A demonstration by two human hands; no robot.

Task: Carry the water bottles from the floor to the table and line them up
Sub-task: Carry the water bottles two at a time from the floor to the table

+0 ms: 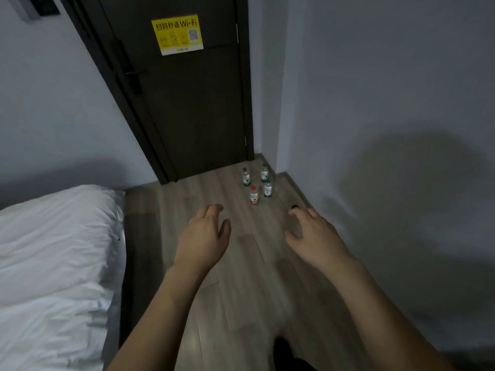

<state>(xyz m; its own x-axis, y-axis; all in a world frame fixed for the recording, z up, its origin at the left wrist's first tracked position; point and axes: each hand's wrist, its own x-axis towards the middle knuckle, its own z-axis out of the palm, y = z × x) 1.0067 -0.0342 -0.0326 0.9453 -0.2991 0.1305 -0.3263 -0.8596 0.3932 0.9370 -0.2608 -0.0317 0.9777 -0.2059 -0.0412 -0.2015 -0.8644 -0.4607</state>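
We look down a strip of pale wood-plank floor toward a dark brown door. Four small clear plastic water bottles stand upright on the floor in the corner just in front of the door, close to the grey wall on the right. Three have green caps and green labels: the far-left green-capped bottle, the far-right green-capped bottle and the near green-capped bottle. The fourth, the red-capped bottle with a red label, stands nearest to us, just beside the near green one. They form a loose cluster, not a line.

Our left hand reaches forward over the floor, palm down, fingers loosely curved and spread, holding nothing. Our right hand reaches out in the same way, fingers relaxed and slightly bent, also holding nothing. Both hands are apart from the bottles, which lie beyond the fingertips and between the two hands in the view.

A small dark round object sits on the floor just past the right fingertips; we cannot tell what it is. A bed with rumpled white bedding fills the lower left. A yellow Wi-Fi sticker is stuck on the upper part of the door, and a dark lever handle sits at its left edge.
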